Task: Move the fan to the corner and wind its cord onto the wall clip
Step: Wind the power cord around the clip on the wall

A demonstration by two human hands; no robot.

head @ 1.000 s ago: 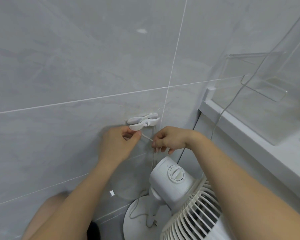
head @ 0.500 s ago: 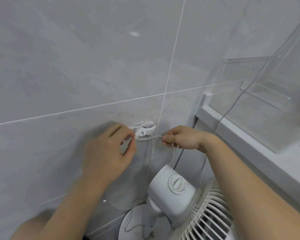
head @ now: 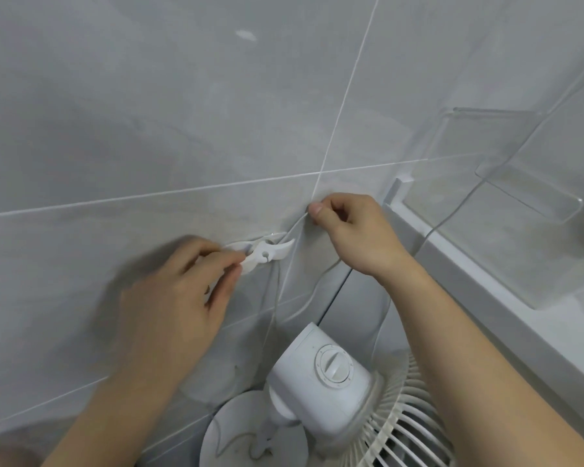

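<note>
The fan [head: 321,382] stands at six o'clock in the corner; I'd keep my left hand [head: 179,298] pinching the wall clip [head: 263,254] steady while my right hand [head: 351,230], at one o'clock, pinches the cord [head: 295,227] taut and loops it around. Beyond are the grey tiled wall [head: 149,112] and a white ledge [head: 486,281] at three o'clock.

Fan [head: 321,392] on floor, clip [head: 267,252] on wall [head: 149,129]

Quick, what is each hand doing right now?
Left hand: fingers pinch the left end of the white plastic wall clip.
Right hand: thumb and finger pinch the thin white fan cord, pulled up from the clip.
</note>
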